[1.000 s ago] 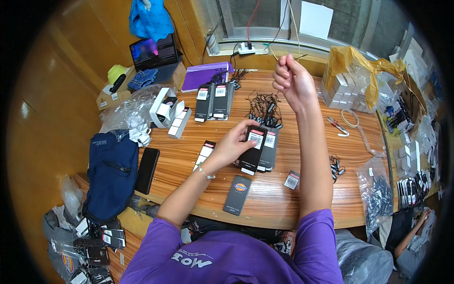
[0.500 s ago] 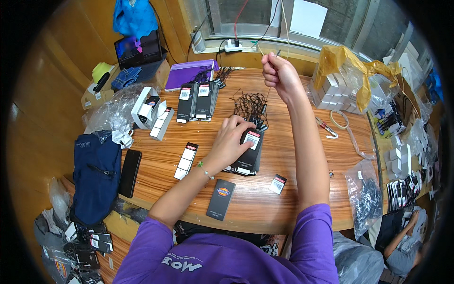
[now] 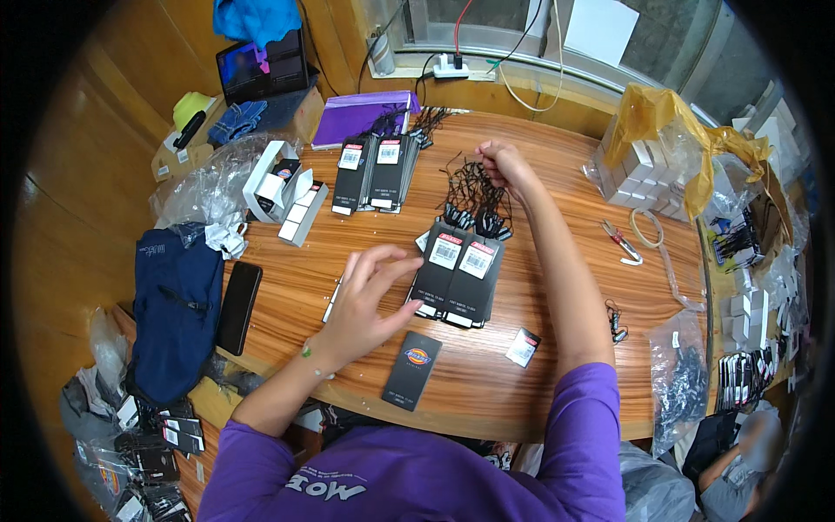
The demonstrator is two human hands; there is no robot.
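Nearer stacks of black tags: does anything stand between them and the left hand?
Nothing visible stands between the left hand and the black tags; its fingertips are at their left edge, contact unclear.

To your left, black phone [image 3: 239, 309] beside navy bag [image 3: 178, 304]; to your right, red-handled tool [image 3: 616, 235] near pale ring [image 3: 660, 232], yellow plastic [image 3: 696, 187] over white boxes [image 3: 641, 161]

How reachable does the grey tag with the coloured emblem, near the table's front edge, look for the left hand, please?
Probably yes: the left hand is open, apparently empty, and the grey tag lies uncovered close by, with nothing visible between them.
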